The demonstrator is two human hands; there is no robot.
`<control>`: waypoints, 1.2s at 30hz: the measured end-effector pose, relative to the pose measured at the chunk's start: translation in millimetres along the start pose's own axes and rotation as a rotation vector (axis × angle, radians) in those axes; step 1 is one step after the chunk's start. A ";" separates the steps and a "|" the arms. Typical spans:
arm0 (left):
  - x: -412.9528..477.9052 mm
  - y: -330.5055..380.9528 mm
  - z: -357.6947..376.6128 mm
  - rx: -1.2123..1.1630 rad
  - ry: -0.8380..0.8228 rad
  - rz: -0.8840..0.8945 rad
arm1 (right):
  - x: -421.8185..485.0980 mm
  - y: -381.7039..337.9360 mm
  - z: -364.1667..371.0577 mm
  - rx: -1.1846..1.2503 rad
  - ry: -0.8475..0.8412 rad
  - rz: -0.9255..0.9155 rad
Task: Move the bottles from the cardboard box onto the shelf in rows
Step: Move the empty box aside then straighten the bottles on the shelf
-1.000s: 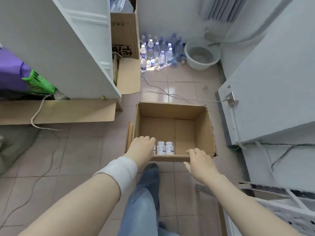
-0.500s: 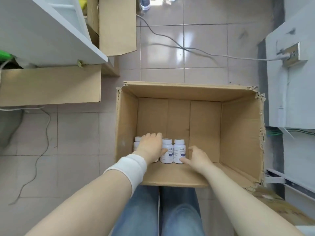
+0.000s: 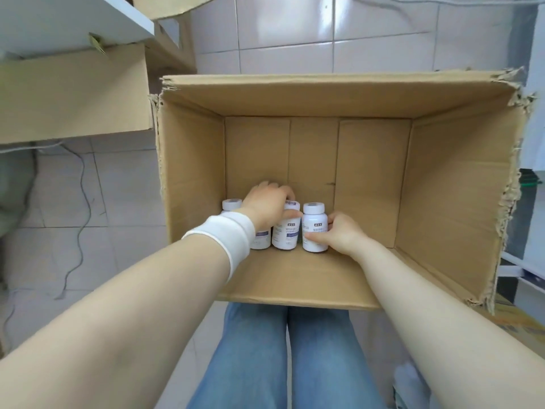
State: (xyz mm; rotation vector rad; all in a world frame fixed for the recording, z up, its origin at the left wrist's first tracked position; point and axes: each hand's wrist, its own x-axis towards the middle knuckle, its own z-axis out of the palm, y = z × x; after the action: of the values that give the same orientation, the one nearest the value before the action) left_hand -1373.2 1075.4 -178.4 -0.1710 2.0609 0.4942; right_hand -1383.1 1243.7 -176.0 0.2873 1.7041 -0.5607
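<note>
An open cardboard box (image 3: 442,178) stands on the tiled floor in front of my knees. Three white bottles with purple-and-white labels stand in a row against its near wall. My left hand (image 3: 267,206), with a white wristband, curls over the top of the middle bottle (image 3: 286,233) and grips it; that bottle leans slightly. The left bottle (image 3: 231,205) is partly hidden behind my wrist. My right hand (image 3: 342,233) holds the right bottle (image 3: 314,225) by its side, thumb and fingers wrapped round it.
A white shelf unit (image 3: 59,22) stands at the upper left with flat cardboard (image 3: 73,93) under it. A grey cable (image 3: 79,184) trails over the floor at the left. White furniture (image 3: 533,143) borders the box on the right. My jeans-clad legs (image 3: 283,358) are below the box.
The view dropped and closed in on the box. Both hands went from the box's near rim down inside and took hold of the bottles; the middle bottle now tilts.
</note>
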 end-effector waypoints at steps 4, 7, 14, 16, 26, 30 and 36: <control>-27.8 5.5 -20.5 -0.314 0.153 0.045 | -28.6 3.5 -16.8 0.114 0.073 -0.041; -61.9 18.4 -48.1 -0.587 0.259 0.118 | -66.0 2.6 -30.8 0.225 0.130 -0.061; -174.9 61.7 -127.1 -0.987 0.493 0.247 | -210.3 -21.3 -43.9 0.448 0.372 -0.231; -208.5 76.9 -146.9 -1.053 0.503 0.286 | -252.2 -26.4 -41.1 0.495 0.440 -0.273; -358.5 144.9 -181.6 -0.912 0.113 0.777 | -398.5 -19.1 47.2 1.010 0.809 -0.379; -421.2 178.3 -157.7 -0.745 -0.128 0.892 | -458.0 8.4 87.1 1.156 0.963 -0.438; -532.3 233.2 -85.0 -0.635 -0.288 1.083 | -549.3 88.3 165.5 1.295 1.214 -0.471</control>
State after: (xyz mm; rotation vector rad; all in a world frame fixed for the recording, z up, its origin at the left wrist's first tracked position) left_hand -1239.2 1210.3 377.2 0.6506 1.5009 1.7061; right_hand -1083.1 1297.0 318.0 1.3678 2.2757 -2.1420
